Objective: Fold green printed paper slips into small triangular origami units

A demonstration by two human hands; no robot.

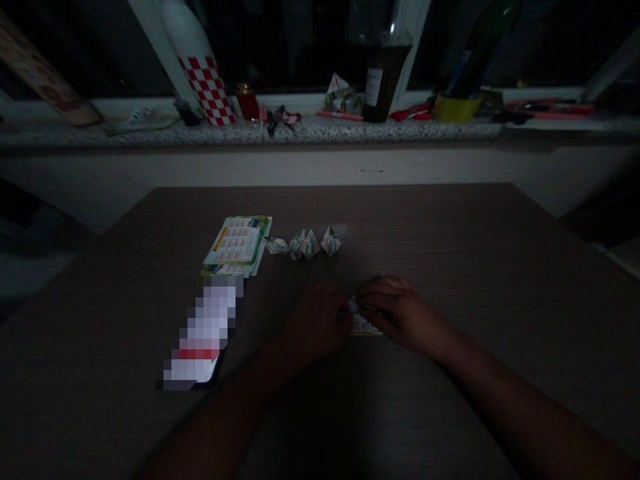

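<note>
Both my hands meet over a small printed piece of paper lying on the dark wooden table. My left hand is curled with its fingertips pinching the paper's left edge. My right hand is closed over the paper's top and right side, hiding much of it. Beyond my hands lie three small folded paper shapes in a row. A stack of printed paper sheets lies to their left.
A phone-like flat object with a blurred screen lies left of my hands. Behind the table a stone windowsill holds a dark bottle, a red-and-white checked container, a small red jar, a yellow tape roll and pens.
</note>
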